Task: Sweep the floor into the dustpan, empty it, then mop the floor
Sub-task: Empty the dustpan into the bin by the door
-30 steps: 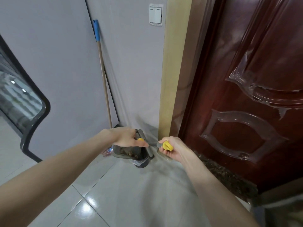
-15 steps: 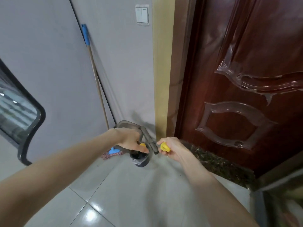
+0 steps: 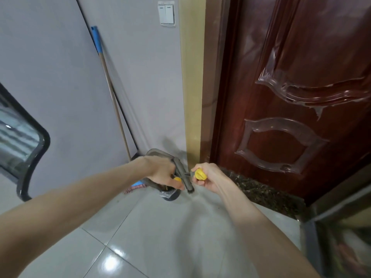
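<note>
left hand (image 3: 161, 172) clamps dustpan (image 3: 155, 151), tipped over bin (image 3: 171, 196) | right hand (image 3: 209, 178) clamps brush (image 3: 188, 184), likely scraping dirt out

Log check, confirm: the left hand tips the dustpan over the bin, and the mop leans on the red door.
Wrong on the door: the head view shows the mop leaning on the grey wall. The left hand tips the dustpan over the bin.

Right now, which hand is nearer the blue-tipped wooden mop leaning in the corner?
Left. The left hand, gripping the grey dustpan, is just right of the foot of the mop; the right hand, holding the yellow-handled brush, is farther right, beyond the dustpan.
</note>
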